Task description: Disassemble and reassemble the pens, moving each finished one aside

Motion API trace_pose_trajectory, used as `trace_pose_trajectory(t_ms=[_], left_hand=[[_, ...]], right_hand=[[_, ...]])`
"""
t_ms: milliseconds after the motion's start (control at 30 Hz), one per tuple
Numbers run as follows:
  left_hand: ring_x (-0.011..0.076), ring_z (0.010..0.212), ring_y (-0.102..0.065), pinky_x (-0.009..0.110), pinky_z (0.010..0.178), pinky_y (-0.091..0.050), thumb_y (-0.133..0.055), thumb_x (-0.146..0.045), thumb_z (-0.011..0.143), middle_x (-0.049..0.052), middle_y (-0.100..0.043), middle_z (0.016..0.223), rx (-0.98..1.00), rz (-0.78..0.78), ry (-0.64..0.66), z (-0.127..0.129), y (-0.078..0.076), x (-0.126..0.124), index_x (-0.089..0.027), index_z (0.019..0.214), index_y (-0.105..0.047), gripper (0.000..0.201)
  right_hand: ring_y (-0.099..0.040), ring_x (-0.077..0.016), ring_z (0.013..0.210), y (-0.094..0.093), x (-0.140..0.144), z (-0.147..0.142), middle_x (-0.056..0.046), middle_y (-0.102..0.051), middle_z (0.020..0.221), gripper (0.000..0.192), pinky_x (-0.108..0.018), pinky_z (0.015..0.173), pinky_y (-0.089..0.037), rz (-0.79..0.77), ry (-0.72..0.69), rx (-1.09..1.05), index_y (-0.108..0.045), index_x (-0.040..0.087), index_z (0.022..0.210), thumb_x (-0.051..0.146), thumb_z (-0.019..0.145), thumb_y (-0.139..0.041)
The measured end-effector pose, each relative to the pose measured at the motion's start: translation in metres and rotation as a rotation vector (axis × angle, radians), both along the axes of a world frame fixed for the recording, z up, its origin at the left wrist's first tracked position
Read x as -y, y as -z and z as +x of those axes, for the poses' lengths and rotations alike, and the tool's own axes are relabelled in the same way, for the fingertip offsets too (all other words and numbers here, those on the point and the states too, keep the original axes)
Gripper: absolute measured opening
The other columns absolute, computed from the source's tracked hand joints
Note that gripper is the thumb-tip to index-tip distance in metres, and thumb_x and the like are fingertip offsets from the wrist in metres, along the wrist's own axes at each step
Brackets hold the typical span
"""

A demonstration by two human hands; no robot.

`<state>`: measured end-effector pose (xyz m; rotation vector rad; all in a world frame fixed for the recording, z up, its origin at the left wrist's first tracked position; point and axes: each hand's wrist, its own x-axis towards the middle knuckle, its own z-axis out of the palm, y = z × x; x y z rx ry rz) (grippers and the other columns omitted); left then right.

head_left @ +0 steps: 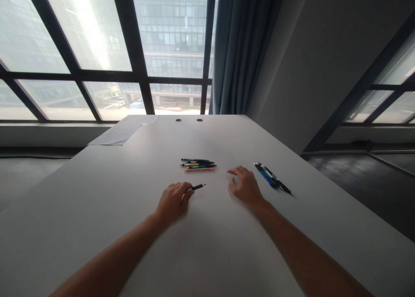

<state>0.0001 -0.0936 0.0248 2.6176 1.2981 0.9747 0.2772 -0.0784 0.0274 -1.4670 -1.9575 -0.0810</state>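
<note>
left hand [173, 200]: curled around a black pen [198, 186], tip poking out, low over the worktop [129, 193]
right hand [245, 185]: loosely spread, holding nothing, between pen pile [198, 164] and dark pens [272, 178]
step: looks like mid-sorting
next move: probably parking it neatly beside a group

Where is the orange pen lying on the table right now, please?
In the head view, the orange pen lies mid-table as the nearest of the small pen cluster, just beyond the left hand.
</note>
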Motion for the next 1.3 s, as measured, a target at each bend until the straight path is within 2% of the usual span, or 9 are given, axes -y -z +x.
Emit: trace_pose_trajectory(t_ms=[100, 200, 367, 500, 567, 667, 800, 1167, 1300], left_hand=[[0.0179, 0.068, -0.06, 0.029, 0.065, -0.043, -0.041, -0.032, 0.095, 0.004, -0.066, 0.074, -0.016, -0.002, 0.021, 0.001, 0.0, 0.0, -0.019, 0.088, -0.057, 0.021], [0.0174, 0.069, -0.06, 0.028, 0.065, -0.044, -0.043, -0.029, 0.094, 0.005, -0.066, 0.076, -0.004, -0.021, 0.044, 0.001, 0.001, 0.001, -0.019, 0.088, -0.056, 0.018], [0.0159, 0.071, -0.061, 0.027, 0.064, -0.047, -0.041, -0.023, 0.092, 0.006, -0.067, 0.088, 0.039, -0.094, 0.06, 0.001, 0.001, 0.004, -0.019, 0.101, -0.056, 0.017], [0.0177, 0.086, -0.062, 0.029, 0.075, -0.049, -0.036, -0.019, 0.093, 0.009, -0.065, 0.1, 0.014, -0.065, 0.191, 0.005, -0.004, 0.008, -0.02, 0.121, -0.051, 0.032], [0.0176, 0.079, -0.062, 0.028, 0.071, -0.047, -0.039, -0.027, 0.095, 0.007, -0.065, 0.091, -0.037, -0.047, 0.169, 0.007, -0.006, 0.009, -0.021, 0.115, -0.056, 0.027], [0.0152, 0.063, -0.059, 0.025, 0.059, -0.041, -0.046, -0.044, 0.093, 0.003, -0.064, 0.076, -0.099, -0.033, 0.031, 0.008, -0.004, 0.008, -0.021, 0.093, -0.062, 0.028], [0.0129, 0.057, -0.056, 0.023, 0.054, -0.035, -0.044, -0.045, 0.094, 0.001, -0.063, 0.068, -0.114, -0.012, -0.025, 0.006, 0.001, 0.005, -0.019, 0.079, -0.062, 0.035], [0.0119, 0.065, -0.063, 0.021, 0.057, -0.041, -0.041, -0.03, 0.096, 0.002, -0.069, 0.08, -0.108, 0.048, 0.107, 0.004, -0.001, 0.004, -0.023, 0.099, -0.066, 0.026], [0.0129, 0.066, -0.063, 0.022, 0.057, -0.042, -0.041, -0.026, 0.094, 0.002, -0.069, 0.084, -0.097, 0.035, 0.056, 0.004, -0.001, 0.005, -0.022, 0.102, -0.063, 0.024]], right_hand=[[-0.058, -0.0193, 0.087, -0.003, 0.014, -0.025, -0.006, -0.065, 0.094, 0.02, -0.033, 0.082, -0.042, 0.016, -0.283, -0.093, -0.061, 0.018, 0.104, 0.024, 0.086, -0.055], [-0.059, -0.0182, 0.084, -0.002, 0.023, -0.05, -0.005, -0.066, 0.089, 0.014, -0.033, 0.079, -0.041, 0.038, -0.365, -0.131, -0.063, 0.02, 0.099, 0.025, 0.091, -0.052], [-0.058, -0.017, 0.079, -0.002, 0.027, -0.069, -0.003, -0.067, 0.081, 0.011, -0.033, 0.077, -0.039, 0.07, -0.39, -0.124, -0.063, 0.019, 0.085, 0.02, 0.09, -0.053], [-0.058, -0.0169, 0.078, -0.005, 0.029, -0.071, -0.003, -0.067, 0.081, 0.01, -0.033, 0.076, -0.038, 0.042, -0.391, -0.145, -0.063, 0.019, 0.085, 0.018, 0.088, -0.053], [-0.058, -0.0167, 0.078, -0.005, 0.03, -0.07, -0.003, -0.067, 0.08, 0.01, -0.033, 0.076, -0.038, 0.033, -0.383, -0.161, -0.062, 0.019, 0.083, 0.018, 0.087, -0.053], [-0.058, -0.016, 0.076, -0.002, 0.03, -0.07, -0.002, -0.065, 0.077, 0.009, -0.032, 0.076, -0.038, 0.024, -0.388, -0.186, -0.061, 0.019, 0.078, 0.016, 0.083, -0.054], [-0.057, -0.0156, 0.075, 0.0, 0.03, -0.069, -0.001, -0.064, 0.077, 0.006, -0.031, 0.076, -0.038, 0.002, -0.388, -0.204, -0.059, 0.019, 0.077, 0.015, 0.08, -0.055], [-0.057, -0.0156, 0.071, 0.002, 0.026, -0.063, -0.001, -0.062, 0.074, 0.006, -0.031, 0.075, -0.04, -0.009, -0.332, -0.274, -0.057, 0.019, 0.076, 0.018, 0.078, -0.052], [-0.056, -0.0161, 0.071, 0.001, 0.025, -0.059, -0.002, -0.061, 0.073, 0.007, -0.031, 0.074, -0.042, -0.008, -0.291, -0.297, -0.057, 0.019, 0.075, 0.019, 0.078, -0.051]])
